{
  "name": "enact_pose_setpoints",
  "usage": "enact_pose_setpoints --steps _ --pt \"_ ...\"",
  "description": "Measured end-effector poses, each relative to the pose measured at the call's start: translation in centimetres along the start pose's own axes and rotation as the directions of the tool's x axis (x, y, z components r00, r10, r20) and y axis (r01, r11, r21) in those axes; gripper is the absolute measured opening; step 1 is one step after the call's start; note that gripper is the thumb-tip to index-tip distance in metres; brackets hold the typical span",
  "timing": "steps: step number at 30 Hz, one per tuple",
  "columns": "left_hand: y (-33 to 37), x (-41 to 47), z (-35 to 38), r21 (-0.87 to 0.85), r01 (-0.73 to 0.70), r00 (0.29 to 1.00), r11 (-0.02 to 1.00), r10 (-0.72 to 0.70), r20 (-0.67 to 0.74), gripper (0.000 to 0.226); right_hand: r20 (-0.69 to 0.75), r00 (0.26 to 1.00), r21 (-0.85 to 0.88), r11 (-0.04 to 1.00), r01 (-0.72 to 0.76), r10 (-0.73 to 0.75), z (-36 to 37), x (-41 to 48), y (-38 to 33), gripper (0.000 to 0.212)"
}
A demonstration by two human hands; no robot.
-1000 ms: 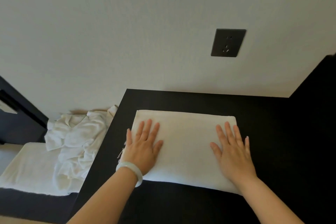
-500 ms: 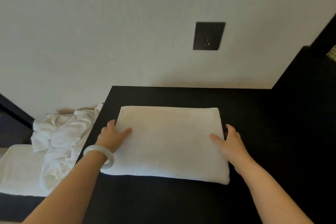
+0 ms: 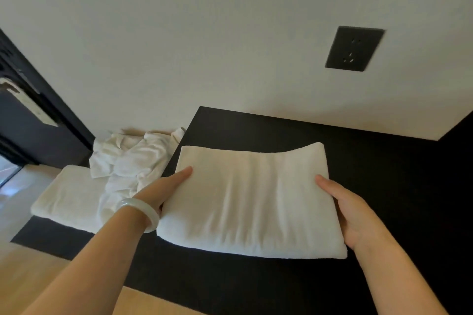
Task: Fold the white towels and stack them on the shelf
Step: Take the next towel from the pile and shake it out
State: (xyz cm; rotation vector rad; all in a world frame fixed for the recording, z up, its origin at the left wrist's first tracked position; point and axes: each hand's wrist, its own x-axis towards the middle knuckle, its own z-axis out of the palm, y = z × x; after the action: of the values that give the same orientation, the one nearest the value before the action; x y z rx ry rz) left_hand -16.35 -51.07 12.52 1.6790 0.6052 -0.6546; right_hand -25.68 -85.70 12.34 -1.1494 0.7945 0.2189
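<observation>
Okay, folded towel (image 3: 250, 199) sits square between both hands, over the black table (image 3: 384, 161); long axis runs left-right, so each hand has one short end; neither hand is nearer, the grip is symmetric.

Left hand (image 3: 163, 186) on the left end: thumb laid on top, pointing inward, other fingers hidden under the cloth; pinching the edge. Right hand (image 3: 350, 215) mirrors it on the right end: thumb on top, fingers tucked below; pinching too. Both forearms reach forward, roughly parallel, wrists low; bracelet (image 3: 143, 212) on the left wrist.

Towel's far edge bows in the middle and faint creases run front to back; looks squeezed inward or just lifted; cannot tell whether it is touching the table.

Crumpled pile (image 3: 130, 161) lies to the left, on a lower surface, partly over a flat towel (image 3: 64, 199); well clear of the right hand, near the left wrist.

Judgement: folding looks done, carry comes next; which surface counts as the shelf I cannot tell; if it is the left one, the move goes left and down, left hand leading; the middle may sag.
</observation>
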Motion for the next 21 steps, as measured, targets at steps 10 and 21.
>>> enact_pose_setpoints --steps 10,21 --pt "-6.5 -3.2 -19.9 -0.144 -0.117 0.992 0.983 0.110 -0.056 0.020 0.069 0.997 -0.242 0.968 0.062 -0.047 21.4 -5.9 4.8 0.046" --pt "-13.0 3.4 -40.6 0.047 -0.079 0.987 0.996 0.085 -0.133 0.029 0.149 0.989 -0.307 0.950 0.065 -0.020 44.6 -5.0 18.7 0.048"
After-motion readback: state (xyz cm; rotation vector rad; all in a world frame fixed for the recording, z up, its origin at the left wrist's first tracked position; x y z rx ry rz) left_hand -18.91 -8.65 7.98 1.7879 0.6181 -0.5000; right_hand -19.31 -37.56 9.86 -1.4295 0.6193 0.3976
